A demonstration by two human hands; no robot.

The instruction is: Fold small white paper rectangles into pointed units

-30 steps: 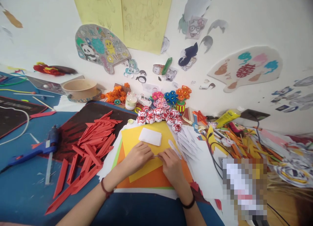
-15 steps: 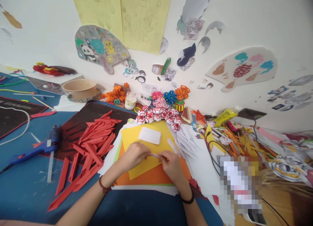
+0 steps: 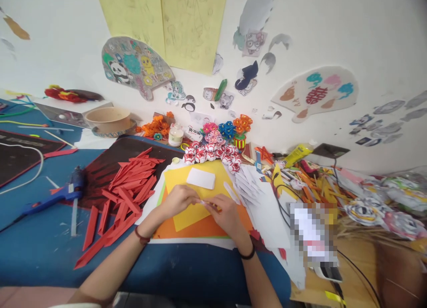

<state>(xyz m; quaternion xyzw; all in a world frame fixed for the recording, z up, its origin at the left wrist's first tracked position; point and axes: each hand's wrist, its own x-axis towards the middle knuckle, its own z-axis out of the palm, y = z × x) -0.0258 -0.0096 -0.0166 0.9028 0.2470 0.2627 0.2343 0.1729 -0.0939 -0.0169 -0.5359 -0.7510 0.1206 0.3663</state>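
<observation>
My left hand (image 3: 180, 200) and my right hand (image 3: 224, 211) meet over a yellow paper sheet (image 3: 180, 219). Between their fingertips is a small strip of white paper (image 3: 201, 202), mostly covered by the fingers. Both hands are closed in a pinch on it. Just beyond them a small stack of white paper rectangles (image 3: 200, 178) lies on the yellow sheet. An orange sheet (image 3: 196, 230) shows underneath. Right of my right hand lies a pile of folded white paper strips (image 3: 247, 186).
Folded red paper strips (image 3: 130, 192) are heaped at the left, beside a blue glue gun (image 3: 75, 186). Red-and-white paper flowers (image 3: 211, 153) stand behind the sheets, with a glue jar (image 3: 175, 135) near them. Paper scraps and a cable (image 3: 278, 190) clutter the right side.
The camera view has shifted slightly. My right hand has turned and its fingers have moved further over the white paper strip, which shows less now. My left hand keeps its pinch.
</observation>
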